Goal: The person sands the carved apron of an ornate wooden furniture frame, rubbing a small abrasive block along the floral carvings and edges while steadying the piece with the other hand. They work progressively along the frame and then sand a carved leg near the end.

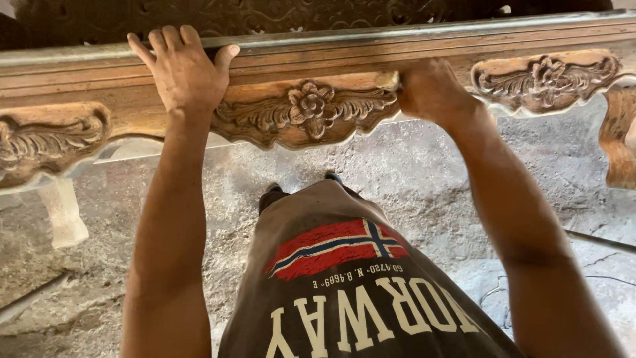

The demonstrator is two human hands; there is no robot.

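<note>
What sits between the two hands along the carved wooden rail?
In the head view, a carved flower panel lies between the left hand, resting flat on the wooden rail, and the right hand, which grips the panel's right end.

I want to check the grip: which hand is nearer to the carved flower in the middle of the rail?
Right. The right hand grips just beside the flower; the left hand rests farther away on top.

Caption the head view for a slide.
Left hand rests flat on a carved wooden rail; right hand grips its lower edge.
</note>
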